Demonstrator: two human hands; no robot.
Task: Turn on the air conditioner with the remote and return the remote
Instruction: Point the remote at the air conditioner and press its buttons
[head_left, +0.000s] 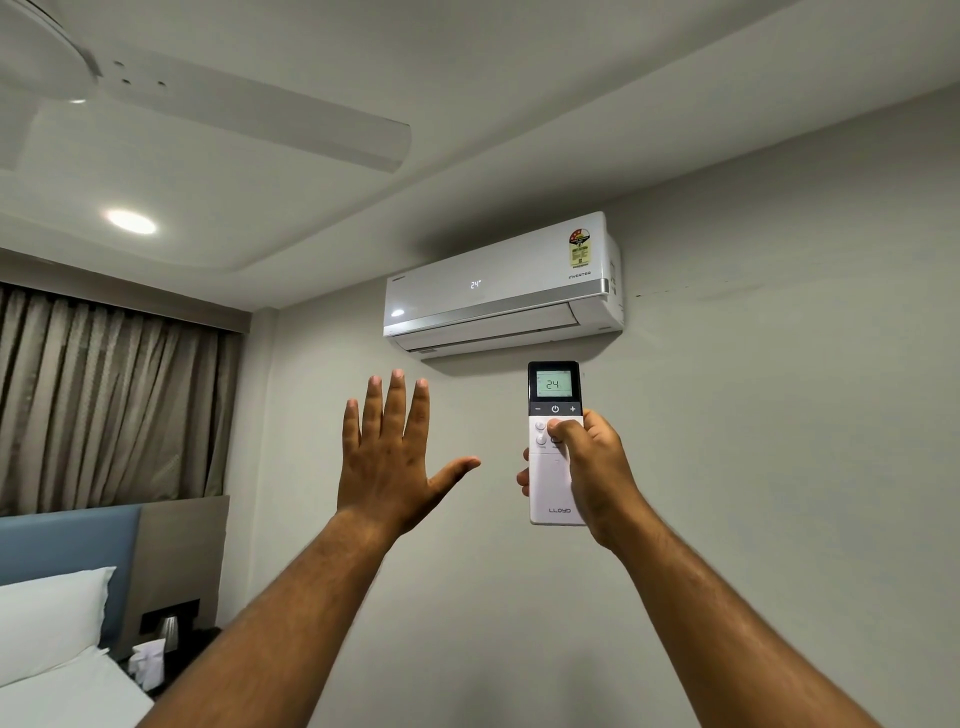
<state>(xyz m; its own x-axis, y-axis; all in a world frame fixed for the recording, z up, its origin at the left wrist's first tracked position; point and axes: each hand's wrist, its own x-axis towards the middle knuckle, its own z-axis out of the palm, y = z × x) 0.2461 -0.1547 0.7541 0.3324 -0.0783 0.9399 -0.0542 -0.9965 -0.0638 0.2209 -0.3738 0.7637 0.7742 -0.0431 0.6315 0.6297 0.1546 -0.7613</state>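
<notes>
Head view. The right hand (592, 467) grips the remote (555, 441) upright, aimed at the wall-mounted air conditioner (498, 291) just above it; the thumb rests on the buttons below the power key. The left hand (395, 457) is raised beside it, fingers spread, holding nothing. Both the remote screen and the unit's panel read 24, so switching-on appears done. Next step, by judgement: lower the remote and return it to its place, which is not identifiable here.
</notes>
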